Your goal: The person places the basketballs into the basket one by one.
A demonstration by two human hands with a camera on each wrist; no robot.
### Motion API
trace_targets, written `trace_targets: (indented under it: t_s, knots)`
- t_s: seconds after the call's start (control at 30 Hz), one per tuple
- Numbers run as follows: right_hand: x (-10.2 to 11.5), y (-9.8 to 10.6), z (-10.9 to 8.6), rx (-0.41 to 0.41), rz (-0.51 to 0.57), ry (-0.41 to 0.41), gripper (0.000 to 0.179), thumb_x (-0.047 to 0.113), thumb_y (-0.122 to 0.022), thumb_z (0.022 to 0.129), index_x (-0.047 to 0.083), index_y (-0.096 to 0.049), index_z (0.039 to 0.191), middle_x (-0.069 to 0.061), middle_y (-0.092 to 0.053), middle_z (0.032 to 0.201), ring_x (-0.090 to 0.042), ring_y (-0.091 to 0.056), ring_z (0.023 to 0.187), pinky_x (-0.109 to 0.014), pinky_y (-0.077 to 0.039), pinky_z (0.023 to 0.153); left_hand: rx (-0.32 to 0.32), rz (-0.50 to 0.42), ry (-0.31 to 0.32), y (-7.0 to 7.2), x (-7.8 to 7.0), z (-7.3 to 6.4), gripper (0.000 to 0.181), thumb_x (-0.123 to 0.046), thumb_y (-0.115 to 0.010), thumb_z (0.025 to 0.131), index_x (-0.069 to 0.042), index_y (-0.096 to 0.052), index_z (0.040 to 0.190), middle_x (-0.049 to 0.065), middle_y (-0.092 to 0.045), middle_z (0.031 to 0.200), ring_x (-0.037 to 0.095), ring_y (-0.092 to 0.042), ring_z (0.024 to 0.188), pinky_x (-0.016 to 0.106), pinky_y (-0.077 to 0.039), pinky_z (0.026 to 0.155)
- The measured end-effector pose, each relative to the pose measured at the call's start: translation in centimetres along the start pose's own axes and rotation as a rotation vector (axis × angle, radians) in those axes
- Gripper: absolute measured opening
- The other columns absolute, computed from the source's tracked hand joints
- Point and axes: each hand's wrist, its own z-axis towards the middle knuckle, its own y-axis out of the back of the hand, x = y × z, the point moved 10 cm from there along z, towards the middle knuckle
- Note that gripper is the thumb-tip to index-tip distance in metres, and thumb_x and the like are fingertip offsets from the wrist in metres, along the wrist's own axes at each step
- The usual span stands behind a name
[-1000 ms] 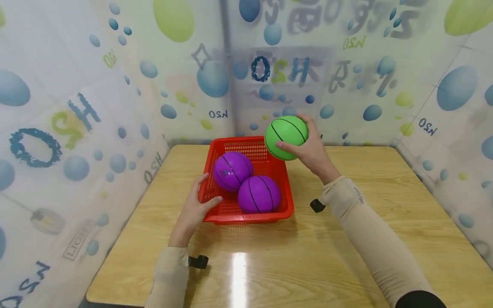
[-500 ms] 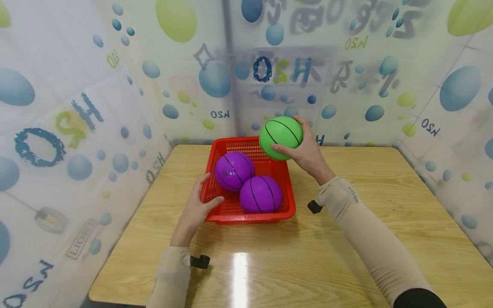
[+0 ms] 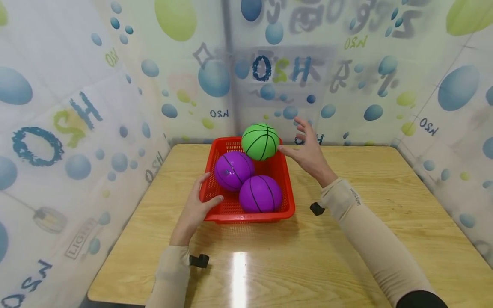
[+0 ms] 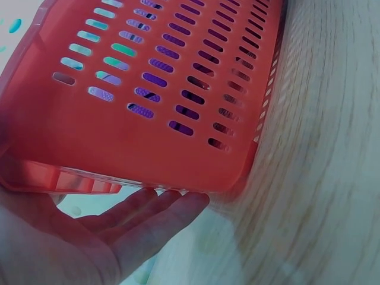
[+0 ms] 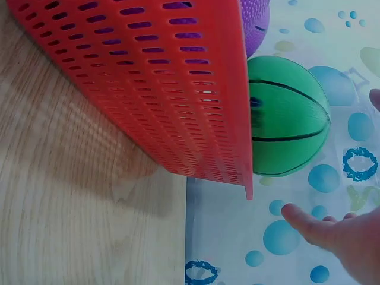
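Note:
A red plastic basket (image 3: 248,219) stands on the wooden table. Two purple balls with black basketball lines lie in it, one purple ball (image 3: 235,171) at the left, the other purple ball (image 3: 260,194) at the front right. Toward the back sits a green ball (image 3: 260,141) with the same lines, rising above the rim. My left hand (image 3: 194,208) holds the basket's left side, thumb over the rim; in the left wrist view its fingers (image 4: 160,219) lie along the outer wall. To the right of the green ball is my right hand (image 3: 310,154), fingers spread, holding nothing.
The wooden table (image 3: 346,239) extends around the basket on both sides and in front. Patterned curtain walls (image 3: 331,51) with blue and green dots enclose it at the back and sides. Small black devices sit at both wrists.
My right hand carried the green ball leftward over the basket and let it go; the ball now rests in the basket's back part. The left hand stays on the basket.

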Motion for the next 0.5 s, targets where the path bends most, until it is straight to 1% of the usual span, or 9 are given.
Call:
trace_targets:
  t_s: [0.13,0.3,0.4,0.5]
  knots:
    - [-0.3,0.2,-0.3,-0.004,0.018,0.005,0.095,0.033,-0.086,0.099,0.030,-0.029,0.175,-0.015,-0.026,0.178,-0.041,-0.038,0.158,-0.069,-0.049,0.116,-0.001,0.001,0.000,0.0,0.1,0.2,0.087,-0.020,-0.077,0.104,-0.032,-0.028,0.175,0.012,-0.033,0.177,0.043,-0.048,0.152,0.063,-0.048,0.121]
    - [-0.6,0.3,-0.7,-0.011,0.055,0.011,0.091,0.029,-0.085,0.100,0.030,-0.032,0.174,-0.016,-0.029,0.175,-0.040,-0.042,0.154,-0.066,-0.052,0.114,0.005,0.002,0.005,0.1,0.2,-0.1,0.088,-0.019,-0.077,0.104,-0.031,-0.026,0.175,0.014,-0.033,0.176,0.044,-0.048,0.152,0.061,-0.050,0.119]
    - [-0.5,0.5,-1.0,-0.022,0.035,0.012,0.090,0.028,-0.085,0.101,0.029,-0.032,0.173,-0.016,-0.032,0.172,-0.037,-0.047,0.150,-0.064,-0.053,0.112,0.006,0.009,0.005,0.3,0.3,-0.2,0.088,-0.020,-0.077,0.105,-0.030,-0.026,0.176,0.014,-0.032,0.177,0.044,-0.047,0.152,0.061,-0.048,0.121]
    - [-0.5,0.7,-1.3,-0.028,0.012,0.016,0.089,0.028,-0.085,0.101,0.028,-0.033,0.173,-0.018,-0.034,0.169,-0.037,-0.052,0.146,-0.064,-0.055,0.110,-0.003,0.025,0.008,0.6,0.4,-0.3,0.087,-0.022,-0.077,0.105,-0.031,-0.026,0.176,0.014,-0.032,0.177,0.044,-0.049,0.150,0.062,-0.048,0.121]
